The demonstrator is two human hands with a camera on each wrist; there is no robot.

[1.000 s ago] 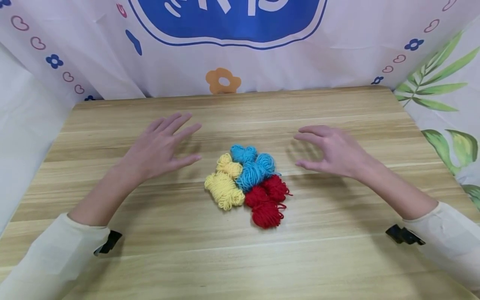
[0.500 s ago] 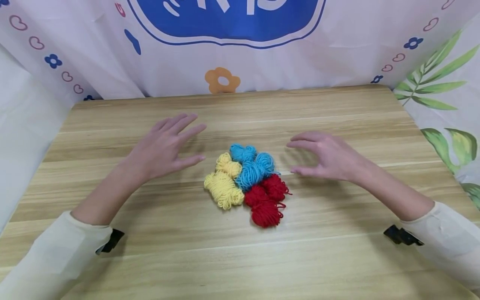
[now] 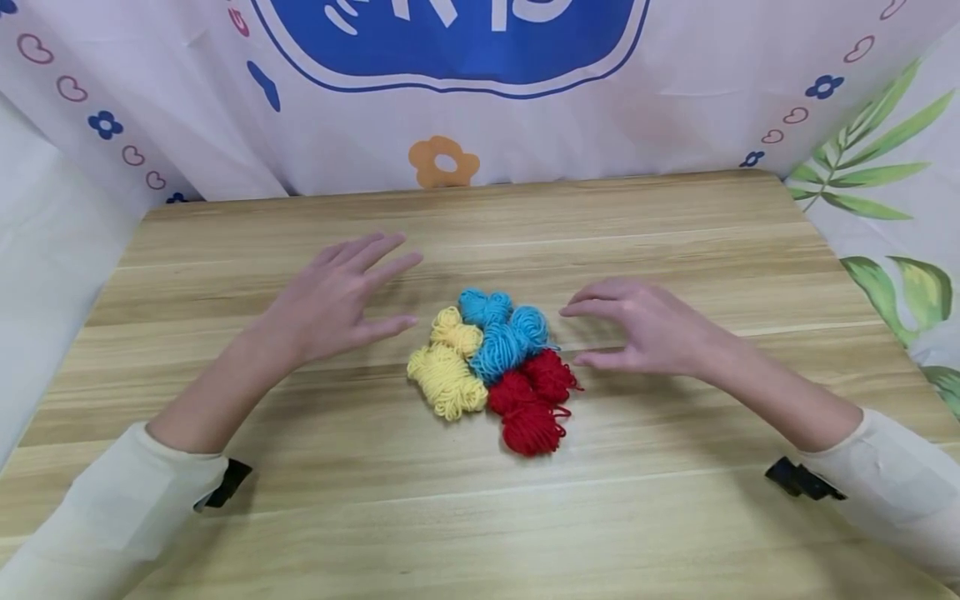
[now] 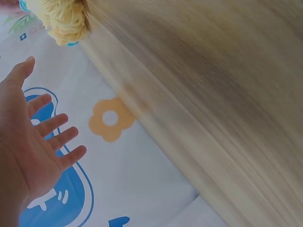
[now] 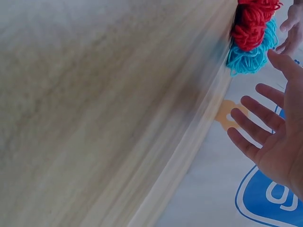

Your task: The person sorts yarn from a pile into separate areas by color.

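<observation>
Several small yarn bundles lie huddled on the wooden table. Yellow yarn bundles are on the left, blue yarn bundles at the back and middle, red yarn bundles at the front right. My left hand hovers left of the yellow yarn, fingers extended and apart from it. On the other side, my right hand is held close to the blue and red yarn, fingers loosely bent, holding nothing. The right wrist view shows red yarn beyond that hand's thumb; the left wrist view shows yellow yarn.
A white cloth with a blue emblem and an orange flower hangs behind the table's back edge. Leaf-printed cloth is at the right. A black strap piece shows under the right sleeve, another under the left.
My right hand has moved left and nearer the front, closer to the yarn. The left hand has shifted slightly right toward it. The bundles have stayed in place.
</observation>
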